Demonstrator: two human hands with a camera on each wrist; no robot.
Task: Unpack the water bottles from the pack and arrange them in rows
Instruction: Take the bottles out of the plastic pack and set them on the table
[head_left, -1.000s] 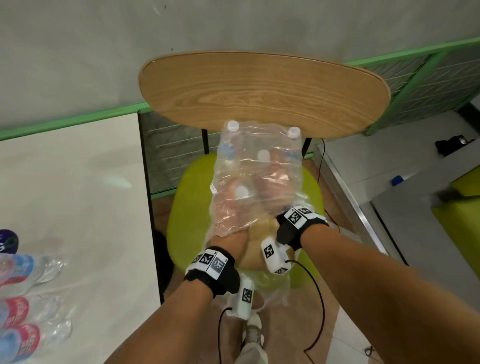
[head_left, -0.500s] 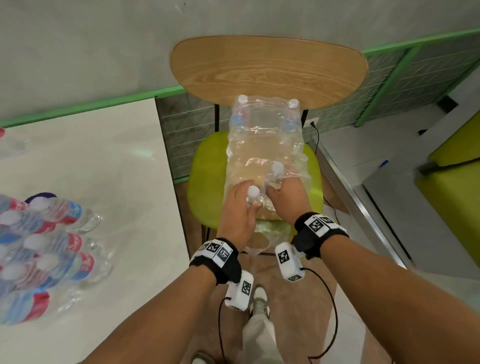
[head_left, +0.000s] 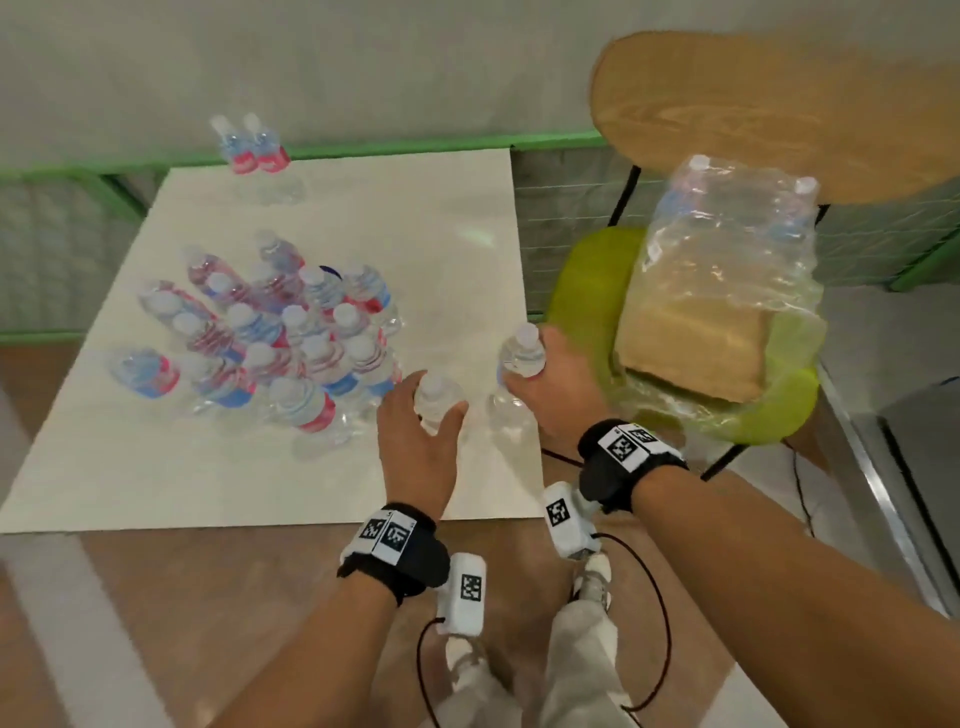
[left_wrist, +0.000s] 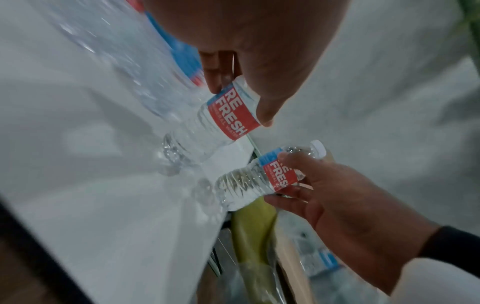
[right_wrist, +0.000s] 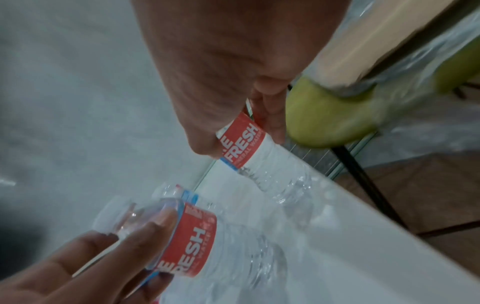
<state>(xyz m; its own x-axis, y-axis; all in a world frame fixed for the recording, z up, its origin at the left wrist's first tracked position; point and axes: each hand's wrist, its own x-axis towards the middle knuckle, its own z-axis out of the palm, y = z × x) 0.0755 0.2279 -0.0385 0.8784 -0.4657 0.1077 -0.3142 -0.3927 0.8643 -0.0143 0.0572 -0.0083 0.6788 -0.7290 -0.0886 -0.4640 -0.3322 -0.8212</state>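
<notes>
Two water bottles are in hand over the white table's (head_left: 156, 467) near right corner: the left hand (head_left: 415, 447) curls its fingers round one bottle (head_left: 435, 400), the right hand (head_left: 556, 384) grips the other (head_left: 519, 358) at its label. A crowded cluster of bottles (head_left: 280, 332), too bunched to count, stands just left; two more (head_left: 249, 145) at the far edge. The torn pack (head_left: 727, 270) on the green chair (head_left: 587, 291) shows two caps

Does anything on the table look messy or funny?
Yes. The bottles in the middle of the table are bunched in a crooked cluster, not neat rows, and two bottles stand alone at the far edge. Nothing looks spilled.
</notes>
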